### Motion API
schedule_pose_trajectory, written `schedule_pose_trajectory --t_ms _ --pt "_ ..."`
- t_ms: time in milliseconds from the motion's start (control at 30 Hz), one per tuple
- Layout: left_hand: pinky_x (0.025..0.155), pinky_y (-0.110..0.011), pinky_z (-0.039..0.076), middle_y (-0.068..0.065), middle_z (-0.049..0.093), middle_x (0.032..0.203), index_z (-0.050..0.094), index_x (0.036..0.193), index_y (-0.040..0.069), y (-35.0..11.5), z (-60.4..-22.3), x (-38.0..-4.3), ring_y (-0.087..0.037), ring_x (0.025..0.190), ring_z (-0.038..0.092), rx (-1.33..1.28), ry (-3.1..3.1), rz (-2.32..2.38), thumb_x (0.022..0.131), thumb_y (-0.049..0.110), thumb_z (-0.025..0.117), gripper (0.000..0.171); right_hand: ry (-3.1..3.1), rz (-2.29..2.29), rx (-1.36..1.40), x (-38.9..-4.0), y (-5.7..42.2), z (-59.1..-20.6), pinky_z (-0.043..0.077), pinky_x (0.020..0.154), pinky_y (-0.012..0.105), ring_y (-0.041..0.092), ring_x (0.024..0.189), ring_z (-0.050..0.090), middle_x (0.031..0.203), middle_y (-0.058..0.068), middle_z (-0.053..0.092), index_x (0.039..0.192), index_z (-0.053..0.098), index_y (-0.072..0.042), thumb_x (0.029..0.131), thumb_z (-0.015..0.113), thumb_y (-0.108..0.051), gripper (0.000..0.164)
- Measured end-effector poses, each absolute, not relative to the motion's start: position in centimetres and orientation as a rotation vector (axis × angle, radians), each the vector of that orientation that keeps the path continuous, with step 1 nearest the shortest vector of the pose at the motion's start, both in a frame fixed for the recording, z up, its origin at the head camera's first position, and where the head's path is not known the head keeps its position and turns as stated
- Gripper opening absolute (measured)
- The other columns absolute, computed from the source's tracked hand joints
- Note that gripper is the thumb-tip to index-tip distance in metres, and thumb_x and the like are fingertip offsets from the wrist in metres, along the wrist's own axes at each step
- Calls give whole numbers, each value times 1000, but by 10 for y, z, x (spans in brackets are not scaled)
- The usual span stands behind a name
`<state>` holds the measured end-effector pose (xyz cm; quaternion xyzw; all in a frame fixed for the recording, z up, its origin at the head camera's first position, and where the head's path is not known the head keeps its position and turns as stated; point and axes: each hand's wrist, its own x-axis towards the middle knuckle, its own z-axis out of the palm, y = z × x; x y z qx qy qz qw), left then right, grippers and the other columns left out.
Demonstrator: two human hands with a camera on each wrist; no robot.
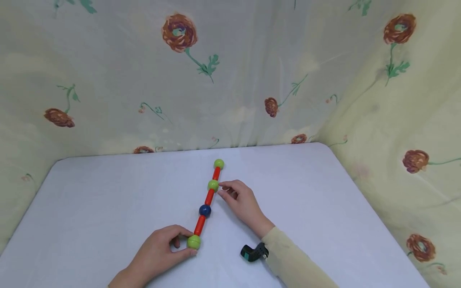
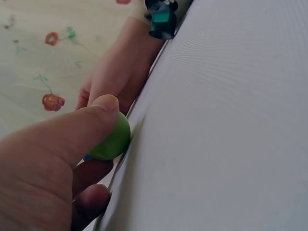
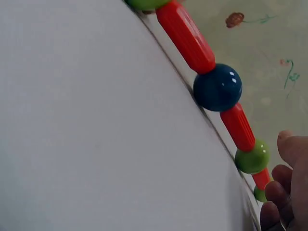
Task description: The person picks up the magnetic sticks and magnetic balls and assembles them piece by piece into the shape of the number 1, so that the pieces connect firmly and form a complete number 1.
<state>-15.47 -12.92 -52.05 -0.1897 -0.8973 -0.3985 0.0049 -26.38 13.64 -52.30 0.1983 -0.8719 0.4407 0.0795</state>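
Note:
A straight chain of balls and red rods lies on the table: a near green ball (image 1: 193,242), a dark blue ball (image 1: 205,210), another green ball (image 1: 213,185) and a far green ball (image 1: 219,163). Red rods (image 1: 199,225) join them. My left hand (image 1: 158,253) pinches the near green ball between thumb and fingers; in the left wrist view the thumb lies against that green ball (image 2: 113,140). Beside the third ball is my right hand (image 1: 243,202), thumb and index finger apart. Whether its index fingertip touches that ball, I cannot tell.
The white table (image 1: 108,200) has a back edge against a flower-printed curtain (image 1: 237,72), which also hangs along the right side. A black camera mount (image 1: 253,253) sticks out from the right wrist, just above the tabletop.

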Motion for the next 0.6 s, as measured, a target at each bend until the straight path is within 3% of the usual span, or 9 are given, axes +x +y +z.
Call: schedule_pose_trajectory --t_ms 300,600 --pt "66 -22 47 27 58 89 69 105 35 -130 -521 -150 -1 73 52 -686 -2825 -1186 74 52 83 37 -2757 1124 692 -275 134 -526 51 87 27 6 99 60 117 -8 64 133 63 -23 96 66 -30 38" --pt "68 -22 48 25 58 90 66 105 38 -129 -518 -143 -1 76 52 -837 -2792 -1223 79 48 81 32 -2796 1131 741 -275 123 -520 48 93 31 7 107 59 118 -11 66 129 66 -25 96 67 -28 33"
